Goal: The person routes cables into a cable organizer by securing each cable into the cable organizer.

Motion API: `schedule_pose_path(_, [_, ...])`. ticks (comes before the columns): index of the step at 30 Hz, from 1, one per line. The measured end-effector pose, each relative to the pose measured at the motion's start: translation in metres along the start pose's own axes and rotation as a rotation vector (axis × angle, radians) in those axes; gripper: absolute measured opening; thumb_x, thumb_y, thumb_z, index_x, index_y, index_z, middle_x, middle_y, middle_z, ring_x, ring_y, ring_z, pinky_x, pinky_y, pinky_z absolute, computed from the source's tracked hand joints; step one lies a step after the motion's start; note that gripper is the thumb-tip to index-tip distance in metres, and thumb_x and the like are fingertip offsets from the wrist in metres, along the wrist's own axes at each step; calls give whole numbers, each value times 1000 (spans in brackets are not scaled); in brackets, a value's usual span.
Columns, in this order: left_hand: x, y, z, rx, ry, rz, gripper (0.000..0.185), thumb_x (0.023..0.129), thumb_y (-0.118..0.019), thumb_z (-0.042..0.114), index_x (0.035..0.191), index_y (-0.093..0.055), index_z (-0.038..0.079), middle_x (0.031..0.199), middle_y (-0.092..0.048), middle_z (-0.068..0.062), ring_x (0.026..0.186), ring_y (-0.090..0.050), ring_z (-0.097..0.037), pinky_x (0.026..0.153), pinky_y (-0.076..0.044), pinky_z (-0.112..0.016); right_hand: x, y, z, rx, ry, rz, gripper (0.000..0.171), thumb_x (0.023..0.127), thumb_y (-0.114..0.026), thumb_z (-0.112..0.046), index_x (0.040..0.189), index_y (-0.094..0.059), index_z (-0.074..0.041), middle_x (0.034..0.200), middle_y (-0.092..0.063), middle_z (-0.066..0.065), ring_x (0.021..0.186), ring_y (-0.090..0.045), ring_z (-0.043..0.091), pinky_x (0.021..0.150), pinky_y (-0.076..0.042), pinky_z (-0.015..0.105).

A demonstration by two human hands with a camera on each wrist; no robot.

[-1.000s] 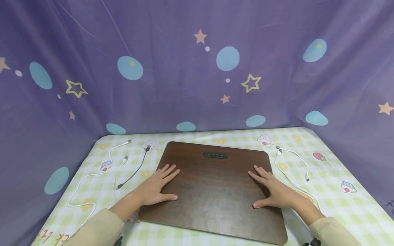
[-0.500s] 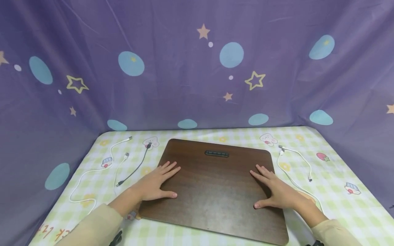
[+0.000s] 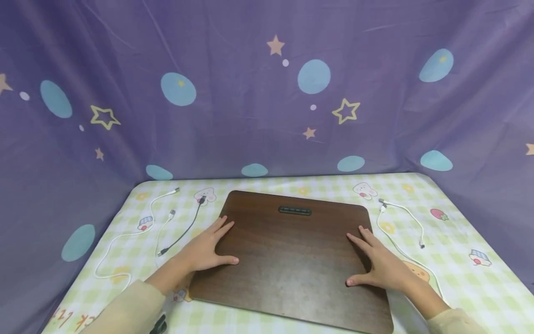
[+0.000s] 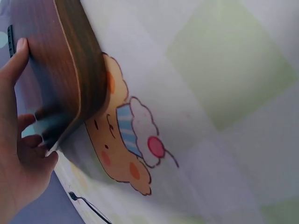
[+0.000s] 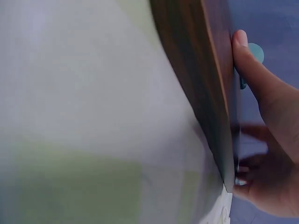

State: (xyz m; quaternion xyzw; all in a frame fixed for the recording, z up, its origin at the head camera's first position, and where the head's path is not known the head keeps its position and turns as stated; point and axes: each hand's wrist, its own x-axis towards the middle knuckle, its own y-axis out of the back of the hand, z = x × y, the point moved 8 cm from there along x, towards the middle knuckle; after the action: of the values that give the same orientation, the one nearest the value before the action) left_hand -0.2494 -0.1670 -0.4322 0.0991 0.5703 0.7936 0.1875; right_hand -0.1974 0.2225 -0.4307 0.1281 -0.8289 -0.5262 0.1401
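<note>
A dark brown wooden board [image 3: 292, 260] lies flat on a checked tablecloth [image 3: 454, 260]. My left hand [image 3: 200, 254] rests at the board's left edge, thumb on top and fingers straight along the edge. My right hand [image 3: 381, 269] lies at the right edge, thumb and fingers on the wood. In the left wrist view the left hand [image 4: 18, 154] has its thumb on top of the board [image 4: 84, 79] and its fingers beside the edge. The right wrist view shows the right hand [image 5: 266, 140] set the same way against the board [image 5: 196, 74]. Neither hand holds anything.
A black slotted strip [image 3: 295, 210] sits near the board's far edge. Left of the board lie a long white cable [image 3: 125, 234], a short white cable [image 3: 164, 222] and a black cable [image 3: 183, 229]. White cables [image 3: 406, 218] lie to the right. Purple patterned cloth [image 3: 267, 116] walls in the table.
Both hands have slid outward across the board, the left towards its left edge and the right towards its right edge. The board and cables have stayed put.
</note>
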Motion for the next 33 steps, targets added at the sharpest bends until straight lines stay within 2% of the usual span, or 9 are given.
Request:
schedule_pose_path(4, [1,4,-3,-51,49,35,101,75,-69,63,148,-33,5,158,-24,-22,142,-31,-45,110,-38,-60,-2,5,0,26,-60,65,121,52,-81,-66,145,-37,-2,149,-26,40,126,-41,59,91,-50,63])
schedule_pose_path(7, [4,9,-4,-87,73,74,96,78,-73,52,145,-34,-5,153,-30,-29,139,-32,-47,112,-35,-60,-5,7,1,37,-120,122,120,51,-86,-58,143,-38,2,146,-28,42,121,-45,60,90,-50,63])
schedule_pose_path(11, [7,14,-6,-108,119,102,92,80,-75,41,141,-34,-14,147,-35,-33,137,-34,-49,114,-33,-58,-10,10,6,35,-216,193,113,52,-89,-50,137,-43,9,140,-39,41,122,-45,58,94,-47,64])
schedule_pose_path(14, [8,17,-10,-114,171,118,90,79,-77,38,138,-36,-16,142,-41,-36,133,-39,-50,112,-36,-58,-12,14,10,41,-277,227,109,54,-90,-45,133,-44,14,131,-50,39,114,-54,53,92,-50,60])
schedule_pose_path(18, [7,20,-14,-131,241,146,82,75,-80,35,129,-47,-18,124,-56,-34,116,-54,-46,100,-48,-54,-11,15,21,97,-413,201,109,56,-91,-41,132,-41,18,122,-56,39,105,-62,49,89,-53,55])
schedule_pose_path(21, [6,23,-15,-176,261,169,73,72,-83,29,121,-55,-18,115,-63,-33,106,-62,-44,91,-54,-51,-11,13,28,147,-510,166,106,57,-91,-39,132,-43,18,121,-57,38,109,-60,49,93,-51,56])
schedule_pose_path(27, [3,21,-22,-329,304,183,68,71,-85,19,124,-56,-13,124,-61,-30,109,-62,-45,93,-54,-51,-15,10,34,206,-597,175,100,56,-92,-36,131,-48,14,125,-55,34,120,-53,49,99,-45,58])
schedule_pose_path(33, [4,20,-27,-360,323,186,72,71,-85,18,127,-53,-13,127,-59,-30,112,-61,-45,95,-54,-50,-12,9,36,243,-613,182,99,57,-92,-32,132,-47,14,127,-53,34,121,-52,48,101,-45,57])
